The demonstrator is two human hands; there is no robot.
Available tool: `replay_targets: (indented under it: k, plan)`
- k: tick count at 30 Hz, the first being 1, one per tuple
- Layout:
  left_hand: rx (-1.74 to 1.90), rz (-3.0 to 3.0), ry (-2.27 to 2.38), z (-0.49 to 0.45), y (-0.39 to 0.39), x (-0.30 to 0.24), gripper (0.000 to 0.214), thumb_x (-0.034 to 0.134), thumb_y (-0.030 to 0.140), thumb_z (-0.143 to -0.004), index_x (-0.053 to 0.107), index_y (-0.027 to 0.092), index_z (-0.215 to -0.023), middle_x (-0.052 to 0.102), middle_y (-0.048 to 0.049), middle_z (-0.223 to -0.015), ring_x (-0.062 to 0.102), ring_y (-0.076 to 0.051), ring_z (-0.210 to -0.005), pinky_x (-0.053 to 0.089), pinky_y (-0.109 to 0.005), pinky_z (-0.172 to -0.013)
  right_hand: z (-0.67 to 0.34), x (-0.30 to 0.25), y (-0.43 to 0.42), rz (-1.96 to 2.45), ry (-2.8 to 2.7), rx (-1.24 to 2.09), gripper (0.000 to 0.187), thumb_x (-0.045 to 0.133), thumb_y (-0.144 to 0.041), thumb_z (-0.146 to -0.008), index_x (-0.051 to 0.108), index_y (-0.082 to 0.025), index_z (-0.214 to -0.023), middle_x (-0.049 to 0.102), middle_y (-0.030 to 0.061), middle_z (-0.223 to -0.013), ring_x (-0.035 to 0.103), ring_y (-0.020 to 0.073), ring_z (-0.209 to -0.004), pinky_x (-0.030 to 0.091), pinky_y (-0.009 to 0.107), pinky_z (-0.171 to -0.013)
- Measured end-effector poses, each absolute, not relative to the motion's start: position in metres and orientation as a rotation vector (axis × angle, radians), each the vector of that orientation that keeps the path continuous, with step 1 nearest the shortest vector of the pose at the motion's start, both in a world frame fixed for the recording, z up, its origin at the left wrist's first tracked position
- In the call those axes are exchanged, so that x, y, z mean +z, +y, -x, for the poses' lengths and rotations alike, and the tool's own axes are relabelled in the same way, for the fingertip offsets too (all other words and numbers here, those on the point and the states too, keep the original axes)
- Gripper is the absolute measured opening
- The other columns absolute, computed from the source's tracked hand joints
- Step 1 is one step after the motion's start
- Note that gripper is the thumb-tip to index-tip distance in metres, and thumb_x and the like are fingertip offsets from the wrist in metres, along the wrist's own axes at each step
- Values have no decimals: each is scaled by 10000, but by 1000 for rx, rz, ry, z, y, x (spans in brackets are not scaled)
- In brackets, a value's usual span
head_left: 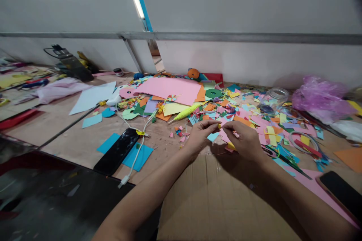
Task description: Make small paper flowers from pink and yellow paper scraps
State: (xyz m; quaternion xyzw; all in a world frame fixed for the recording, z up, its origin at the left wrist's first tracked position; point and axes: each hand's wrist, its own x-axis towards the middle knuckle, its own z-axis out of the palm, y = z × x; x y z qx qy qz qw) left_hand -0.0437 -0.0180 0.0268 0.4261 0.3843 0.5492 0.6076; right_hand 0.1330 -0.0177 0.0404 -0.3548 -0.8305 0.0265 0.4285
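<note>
My left hand (200,135) and my right hand (246,139) meet above the far edge of a brown cardboard sheet (209,203). Between their pinched fingertips is a small yellow paper piece (219,125), mostly covered by the fingers. Both hands are closed on it, thumbs against forefingers. Just left of my left hand lie tiny coloured paper snippets (178,131). A bright yellow-green craft tool (188,112) with a thin pointed tip rests beyond them. Green-handled scissors (294,165) lie to the right of my right hand, partly under scraps.
Coloured paper scraps (251,115) cover the table's right side, around a clear jar (273,99) and tape roll (304,142). Pink sheets (172,88) lie behind. A black phone (117,150) with a white cable (138,152) sits left; another phone (342,192) is right. A bottle (70,62) leans far left.
</note>
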Motion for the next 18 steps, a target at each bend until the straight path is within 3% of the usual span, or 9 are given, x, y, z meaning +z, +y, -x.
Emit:
replay_targets:
  k: [18]
  plan:
    - [1265, -750, 792, 39, -23, 29, 341, 887, 363, -632, 775, 147, -871, 747, -59, -849, 694, -157, -799, 527, -322, -874, -134, 35, -18, 883, -2098, -154, 117, 533, -216, -997, 643, -189, -970, 738, 60, -844, 679, 210, -754, 480, 322, -692]
